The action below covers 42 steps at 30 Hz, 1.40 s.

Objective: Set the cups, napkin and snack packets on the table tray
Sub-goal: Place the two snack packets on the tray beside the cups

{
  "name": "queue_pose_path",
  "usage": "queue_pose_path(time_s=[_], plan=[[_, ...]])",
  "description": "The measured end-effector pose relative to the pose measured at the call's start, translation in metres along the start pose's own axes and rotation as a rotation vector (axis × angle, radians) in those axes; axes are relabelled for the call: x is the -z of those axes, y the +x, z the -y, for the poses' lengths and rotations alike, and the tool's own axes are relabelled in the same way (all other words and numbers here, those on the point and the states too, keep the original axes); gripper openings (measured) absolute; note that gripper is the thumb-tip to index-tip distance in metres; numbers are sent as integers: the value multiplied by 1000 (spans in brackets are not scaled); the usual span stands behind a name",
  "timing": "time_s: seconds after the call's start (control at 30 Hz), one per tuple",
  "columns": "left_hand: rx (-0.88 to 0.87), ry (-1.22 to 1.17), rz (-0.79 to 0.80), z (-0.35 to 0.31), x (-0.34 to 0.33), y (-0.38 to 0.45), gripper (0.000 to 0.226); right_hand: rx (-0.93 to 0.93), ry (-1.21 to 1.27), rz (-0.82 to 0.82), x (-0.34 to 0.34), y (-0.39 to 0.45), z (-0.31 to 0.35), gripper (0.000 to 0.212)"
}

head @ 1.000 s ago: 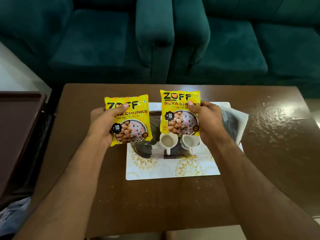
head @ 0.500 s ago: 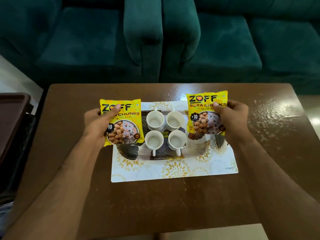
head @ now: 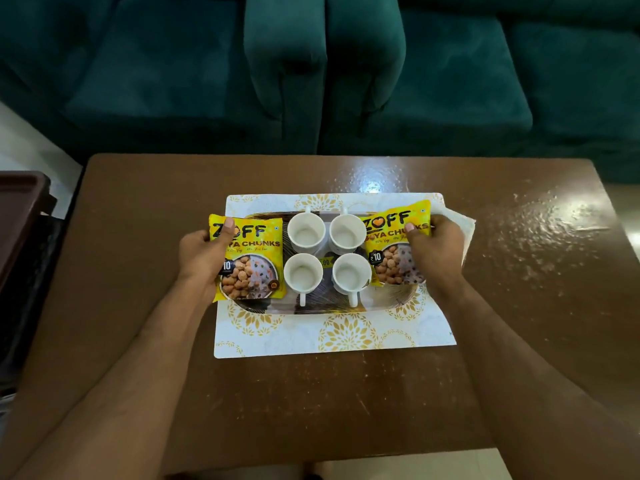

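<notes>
The glossy brown table (head: 138, 341), rectangular with a dimpled shine toward 2 o'clock, carries a flat white placemat (head: 332, 336) printed with gold medallions, and on that sits the dark oval tray (head: 311, 308) with fine radiating lines. Over the last second both packets have dropped from chest height and spread apart, uncovering the 4 white cups, so the cups look placed and the packets are close to being laid at the tray's 2 ends. The left hand (head: 201, 258) clamps the left packet (head: 247, 259) at the tray's 9 o'clock end, thumb pressed on its printed face, the crinkly yellow film lying nearly flat. The right hand (head: 434, 252) pinches the right packet (head: 396, 244) at 3 o'clock, tilted, its inner corner overlapping a cup rim. The cups (head: 306, 231) are smooth, round and empty, set 2 by 2 at the centre, near handles pointing to 6 o'clock. A white napkin (head: 465, 226) peeks out behind the right hand; whether it lies on the tray cannot be told.
</notes>
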<state>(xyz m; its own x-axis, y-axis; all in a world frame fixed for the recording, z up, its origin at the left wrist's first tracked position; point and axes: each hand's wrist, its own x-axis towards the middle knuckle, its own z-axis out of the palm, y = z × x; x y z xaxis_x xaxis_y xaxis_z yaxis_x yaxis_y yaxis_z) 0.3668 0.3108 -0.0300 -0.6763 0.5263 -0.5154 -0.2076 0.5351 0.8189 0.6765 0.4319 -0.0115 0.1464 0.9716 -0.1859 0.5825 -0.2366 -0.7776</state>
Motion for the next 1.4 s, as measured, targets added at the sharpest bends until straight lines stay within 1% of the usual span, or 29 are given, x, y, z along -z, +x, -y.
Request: queue_pose_path(time_s=[0.07,0.13,0.23,0.33,0.43,0.5,0.57,0.67,0.73,0.87,1.0,1.1,1.17,1.23,1.27,1.33,1.4], plan=[[-22,24,-10,7,-2,3,41,-38,43,17,-5,0,-7,13],[-47,44,-33,14,-3,8,46,-73,76,34,-8,0,-13,16],[-155,126,-98,19,-7,7,45,-85,95,39,-8,-3,-18,27],[-251,214,-164,19,-12,3,38,-19,-6,36,-8,-5,-22,42],[-324,315,-189,24,-14,5,30,76,-107,24,-11,-10,-26,49],[-337,369,-179,30,-13,10,37,142,-180,10,-15,-15,-27,53],[-329,404,-175,35,-13,12,43,209,-282,-17,-19,-19,-30,52],[-303,457,-148,34,-17,11,36,277,-411,-27,-23,-23,-34,47],[-303,488,-144,34,-20,11,37,298,-473,-16,-25,-24,-35,43],[-325,562,-172,34,-27,10,48,343,-587,22,-28,-23,-38,42],[-331,567,-202,31,-33,8,69,344,-649,62,-31,-21,-40,44],[-386,524,-228,32,-31,4,70,368,-701,17,-31,-22,-35,44],[-436,469,-250,34,-26,-3,63,443,-687,-75,-30,-26,-25,40],[-450,416,-271,36,-21,-9,57,567,-562,-152,-33,-31,-4,34],[-434,397,-282,37,-18,-13,55,647,-483,-162,-37,-36,9,31],[-387,360,-303,41,-13,-21,52,807,-352,-105,-52,-49,36,27],[-352,325,-319,46,-9,-26,47,910,-307,43,-76,-68,61,28]])
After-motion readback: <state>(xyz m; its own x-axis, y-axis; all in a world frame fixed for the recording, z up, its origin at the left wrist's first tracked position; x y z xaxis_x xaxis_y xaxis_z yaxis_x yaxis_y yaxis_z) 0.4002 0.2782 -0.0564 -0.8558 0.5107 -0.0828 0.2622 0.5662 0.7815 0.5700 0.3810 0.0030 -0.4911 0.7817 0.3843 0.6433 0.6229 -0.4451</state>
